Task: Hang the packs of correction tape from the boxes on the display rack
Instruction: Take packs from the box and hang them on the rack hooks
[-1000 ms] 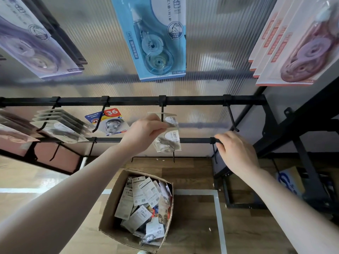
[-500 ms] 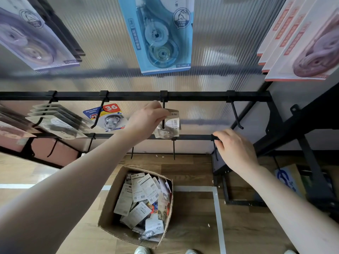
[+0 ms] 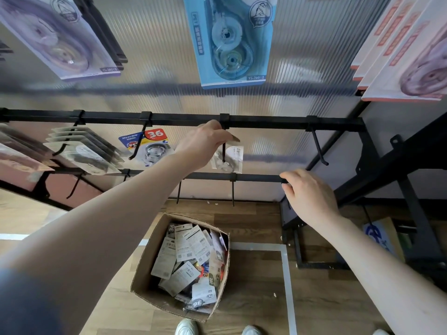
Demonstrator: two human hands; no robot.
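The left hand (image 3: 205,143) pinches the top edge of a clear pack of correction tape (image 3: 228,158), thumb and fingers curled on its card just under the upper black rail (image 3: 183,119); the pack sits on the black hook (image 3: 223,151) that drops from the rail's middle clip, the hook's stem crossing the front of the pack; the right hand (image 3: 308,194) curls its fingers round the lower rail (image 3: 254,177), below and to the right of that hook. Left of the hook along the upper rail hangs a pack with a red "36" label (image 3: 147,146) on its own hook, and farther left a fanned stack of packs (image 3: 82,153); right of the hook another peg (image 3: 318,147) hangs bare. Above the rail a large blue pack (image 3: 228,39) hangs against the ribbed panel (image 3: 157,44); straight below the hook, on the wooden floor (image 3: 254,298), an open cardboard box (image 3: 154,267) holds a loose heap of packs (image 3: 191,259); white shoe tips (image 3: 186,327) show just beyond its near corner.
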